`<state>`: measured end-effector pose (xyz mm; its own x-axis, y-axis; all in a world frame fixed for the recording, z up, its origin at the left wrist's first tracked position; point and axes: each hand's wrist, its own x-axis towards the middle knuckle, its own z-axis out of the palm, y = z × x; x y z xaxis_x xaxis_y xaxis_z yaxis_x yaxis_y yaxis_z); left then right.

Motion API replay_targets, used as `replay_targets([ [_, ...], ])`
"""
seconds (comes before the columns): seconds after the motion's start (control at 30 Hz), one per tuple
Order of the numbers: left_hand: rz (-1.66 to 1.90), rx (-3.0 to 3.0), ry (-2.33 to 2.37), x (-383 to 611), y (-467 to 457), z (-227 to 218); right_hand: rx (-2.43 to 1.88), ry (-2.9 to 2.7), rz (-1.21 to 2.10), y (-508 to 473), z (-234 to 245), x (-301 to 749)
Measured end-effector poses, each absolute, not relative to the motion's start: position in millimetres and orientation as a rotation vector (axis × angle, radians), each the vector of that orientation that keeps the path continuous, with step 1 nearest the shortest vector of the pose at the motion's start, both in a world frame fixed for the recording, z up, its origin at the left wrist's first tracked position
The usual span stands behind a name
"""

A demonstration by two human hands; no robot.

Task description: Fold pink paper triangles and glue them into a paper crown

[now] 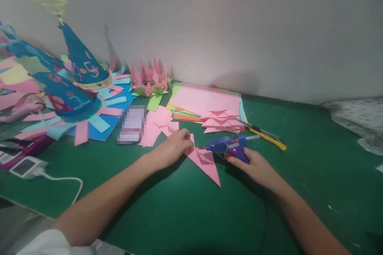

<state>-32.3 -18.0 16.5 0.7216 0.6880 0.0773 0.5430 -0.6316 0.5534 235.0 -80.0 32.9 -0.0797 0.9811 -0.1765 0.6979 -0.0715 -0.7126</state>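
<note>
My right hand (254,165) is wrapped round the handle of a blue hot glue gun (223,144), a small red light glowing on its body. The gun's nozzle points left, at or just above a folded pink paper piece (208,164) with a long point toward me. My left hand (179,143) pinches the upper left part of this piece, its fingertips close to the nozzle. Just behind the left hand lie more folded pink pieces (166,124). Whether glue is coming out is too small to tell.
Behind the glue gun are stacked folded pink shapes (221,121), coloured paper sheets (206,97) and a yellow cutter knife (269,137). A pink paper crown (149,77), a phone (131,123) and blue cone hats (82,59) stand or lie left. A white charger (28,166) trails a cable.
</note>
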Motion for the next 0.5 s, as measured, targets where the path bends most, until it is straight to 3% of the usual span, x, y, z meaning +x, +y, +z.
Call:
replay_targets([
  [0.23,0.426,2.504,0.914,-33,-19,14,-1.774,-1.576,0.952,-75,22,241],
  [0.5,0.366,2.457,0.929,-34,-20,21,-2.055,-1.604,0.441,-73,14,262],
])
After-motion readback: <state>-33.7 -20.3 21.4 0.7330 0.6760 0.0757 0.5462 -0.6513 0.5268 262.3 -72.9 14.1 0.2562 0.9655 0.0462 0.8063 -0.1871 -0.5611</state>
